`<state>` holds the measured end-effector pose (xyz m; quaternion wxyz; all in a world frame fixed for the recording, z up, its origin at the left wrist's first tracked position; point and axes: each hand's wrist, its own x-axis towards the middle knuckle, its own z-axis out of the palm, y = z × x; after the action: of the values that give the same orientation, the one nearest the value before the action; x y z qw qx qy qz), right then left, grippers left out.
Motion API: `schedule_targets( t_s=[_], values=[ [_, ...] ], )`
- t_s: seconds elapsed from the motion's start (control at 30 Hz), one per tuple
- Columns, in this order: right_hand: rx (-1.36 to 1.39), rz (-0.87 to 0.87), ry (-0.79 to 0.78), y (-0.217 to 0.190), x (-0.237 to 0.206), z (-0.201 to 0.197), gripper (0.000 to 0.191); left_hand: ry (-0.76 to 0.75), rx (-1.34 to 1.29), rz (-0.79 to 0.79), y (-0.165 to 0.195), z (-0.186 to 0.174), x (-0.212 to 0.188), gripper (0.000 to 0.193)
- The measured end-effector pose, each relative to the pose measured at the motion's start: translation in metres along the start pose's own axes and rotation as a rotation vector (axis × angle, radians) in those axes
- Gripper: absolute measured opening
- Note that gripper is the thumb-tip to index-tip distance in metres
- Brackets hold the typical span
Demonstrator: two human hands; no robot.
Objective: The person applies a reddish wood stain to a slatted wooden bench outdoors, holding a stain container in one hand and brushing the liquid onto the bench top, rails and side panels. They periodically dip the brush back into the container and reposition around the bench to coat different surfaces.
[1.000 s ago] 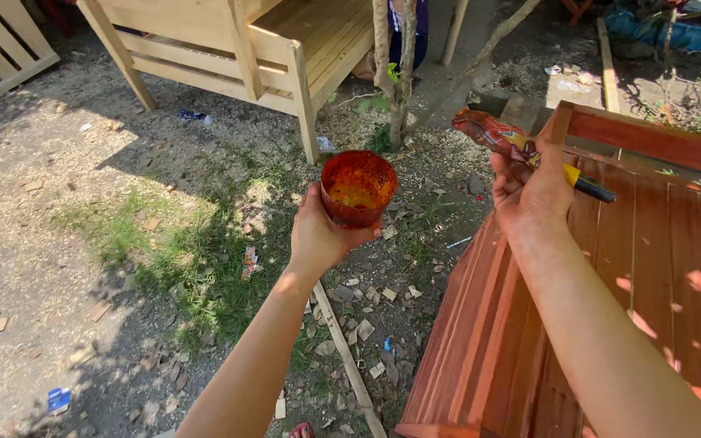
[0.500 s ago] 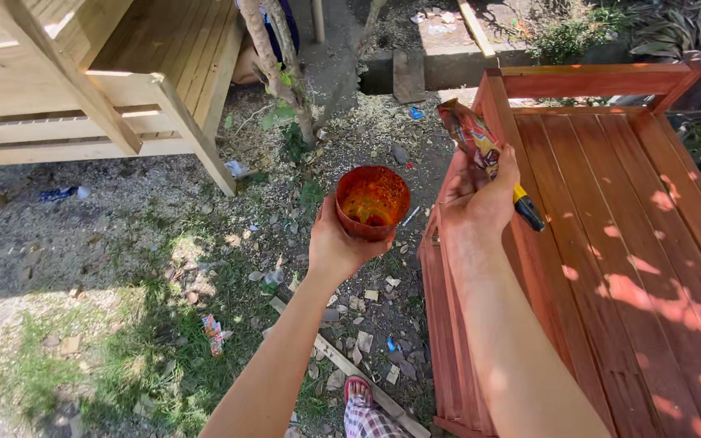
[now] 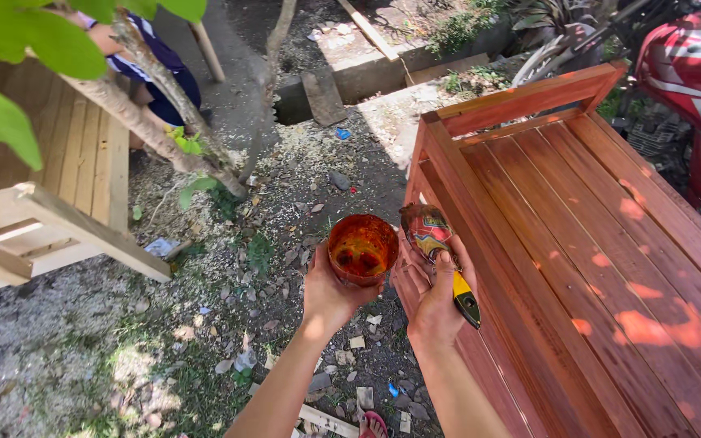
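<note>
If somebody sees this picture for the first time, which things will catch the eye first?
At centre, the left hand holds a small cup smeared with orange-red stain, and the right hand beside it grips a stained brush. To the right lies a big red-brown slatted wooden piece, with bare pale wood furniture on the left.

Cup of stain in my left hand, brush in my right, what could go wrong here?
The cup is open and held only from below by the left hand, so a tilt could spill stain on the ground. The wet brush in the right hand sits close to the cup and the bench edge; it might drip or smear there.
</note>
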<state>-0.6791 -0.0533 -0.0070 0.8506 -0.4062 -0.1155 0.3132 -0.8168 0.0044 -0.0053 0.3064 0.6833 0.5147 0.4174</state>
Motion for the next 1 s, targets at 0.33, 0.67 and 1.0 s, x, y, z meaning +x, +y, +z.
schedule_targets(
  t_s=[0.33, 0.67, 1.0],
  values=[
    [-0.267, -0.212, 0.17, 0.054, 0.005, -0.029, 0.039, -0.172, -0.032, 0.099, -0.05, 0.029, 0.062, 0.092],
    [-0.29, -0.419, 0.393, 0.107, -0.003, -0.006, 0.036, -0.397, -0.128, 0.29, -0.102, 0.033, 0.117, 0.092],
    [-0.726, -0.617, 0.666, 0.138, 0.005, 0.015, 0.041, -0.568, -0.113, 0.395, -0.131, 0.032, 0.154, 0.092]
  ],
)
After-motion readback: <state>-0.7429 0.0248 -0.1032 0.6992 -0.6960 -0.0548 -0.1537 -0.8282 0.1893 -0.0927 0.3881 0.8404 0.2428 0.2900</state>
